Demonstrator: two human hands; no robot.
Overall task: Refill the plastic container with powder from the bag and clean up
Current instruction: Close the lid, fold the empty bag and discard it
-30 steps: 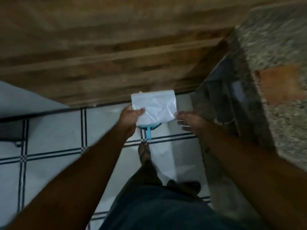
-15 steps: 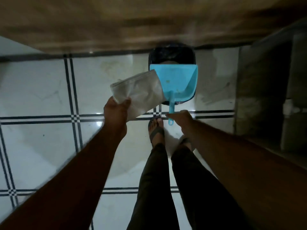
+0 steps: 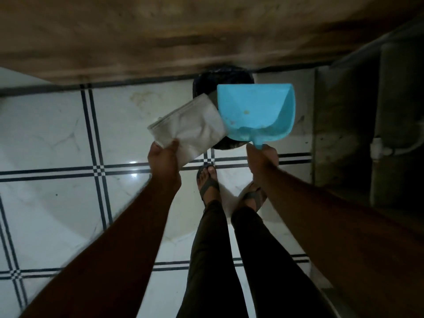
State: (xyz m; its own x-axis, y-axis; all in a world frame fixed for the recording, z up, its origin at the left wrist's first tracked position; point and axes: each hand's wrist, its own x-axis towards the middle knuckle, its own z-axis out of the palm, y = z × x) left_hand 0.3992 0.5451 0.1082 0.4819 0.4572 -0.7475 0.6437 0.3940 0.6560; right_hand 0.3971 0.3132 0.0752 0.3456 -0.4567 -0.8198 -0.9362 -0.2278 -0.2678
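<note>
So I'm looking down through the head cam and it's pretty dim here. Starting on the left, the floor is showing white glossy tiles with dark double lines crossing them, and a brown wooden front is running across the top of the view. My left hand is reaching out and pinching the bag by its near corner, thumb on top, fingers curled under. The bag is looking flat and crumpled, whitish, hanging in the air tilted up to the right, well above the floor, with its far end overlapping the edge of the bin. The bin is a dark round thing sitting on the floor right against the wooden front, mostly hidden behind what I'm holding. Below that my two feet in sandals are standing on the tile, dark trousers filling the bottom middle. Moving right, the dustpan is bright blue, sitting in the air over the bin with its open mouth pointing away from me, just beside the bag and touching or overlapping its far corner, can't tell which. A few small yellowish specks are sitting inside the pan. My right hand is clenching round the short handle from below. Far right there's a dark cabinet side and a white pipe fitting, too murky to say more.
</note>
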